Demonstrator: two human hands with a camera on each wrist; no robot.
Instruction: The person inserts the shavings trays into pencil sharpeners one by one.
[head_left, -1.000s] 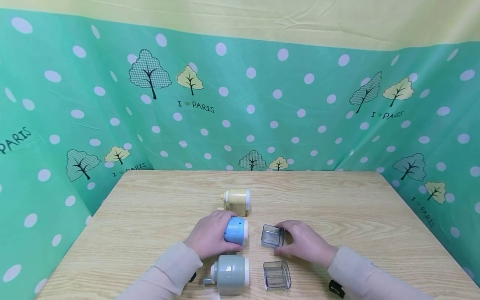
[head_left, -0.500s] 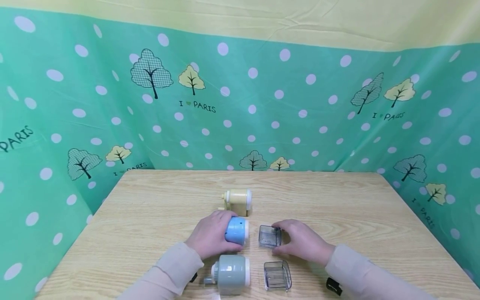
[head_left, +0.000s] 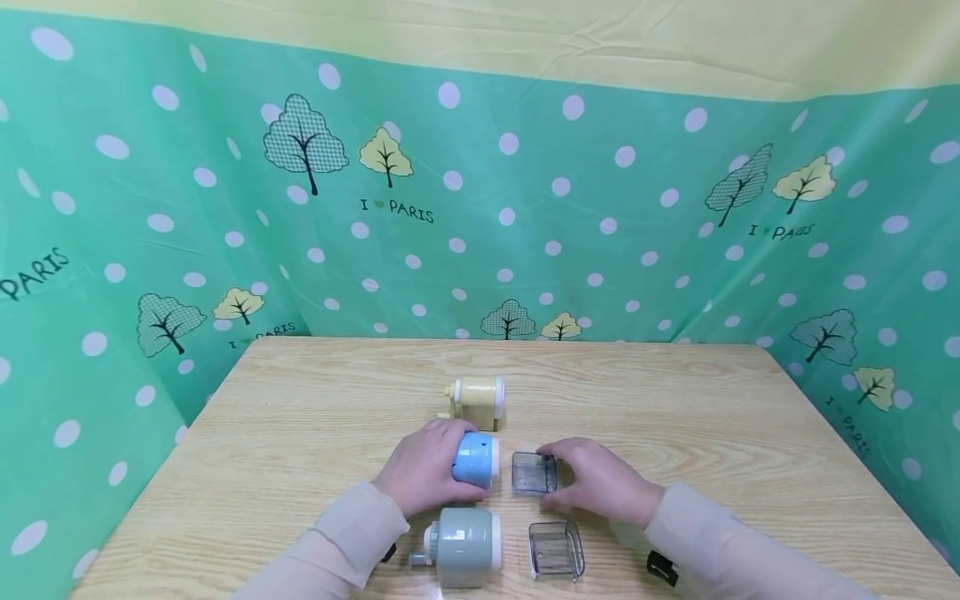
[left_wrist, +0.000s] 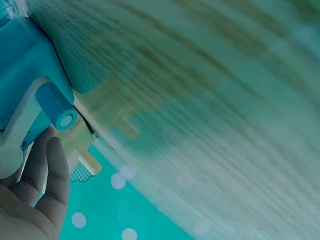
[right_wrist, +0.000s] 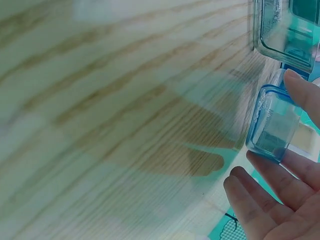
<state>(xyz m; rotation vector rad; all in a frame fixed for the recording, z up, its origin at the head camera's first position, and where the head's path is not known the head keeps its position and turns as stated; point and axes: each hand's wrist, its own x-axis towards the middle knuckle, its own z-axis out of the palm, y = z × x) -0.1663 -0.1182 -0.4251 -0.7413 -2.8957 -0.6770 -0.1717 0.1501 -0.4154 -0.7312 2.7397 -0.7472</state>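
My left hand (head_left: 422, 468) grips a blue pencil sharpener (head_left: 473, 460) lying in the middle of the table, its white end facing right. In the left wrist view the sharpener's body (left_wrist: 30, 55) shows, with a white crank and blue knob (left_wrist: 54, 102) beside my fingers (left_wrist: 56, 175). My right hand (head_left: 603, 483) pinches a clear smoky shavings drawer (head_left: 531, 473) between thumb and fingers. A narrow gap separates it from the blue sharpener. The right wrist view shows the drawer (right_wrist: 275, 122) held at its sides, low over or on the table; contact cannot be told.
Nearest me sits a grey-green pencil sharpener (head_left: 467, 546), with a second clear drawer (head_left: 555, 552) apart to its right. A yellow pencil sharpener (head_left: 482, 400) stands behind the blue one. Beyond the wooden table (head_left: 337, 375) hangs a green dotted curtain (head_left: 420, 275).
My right hand has moved left, bringing the clear drawer closer to the blue pencil sharpener. My left hand keeps its grip with almost no movement.
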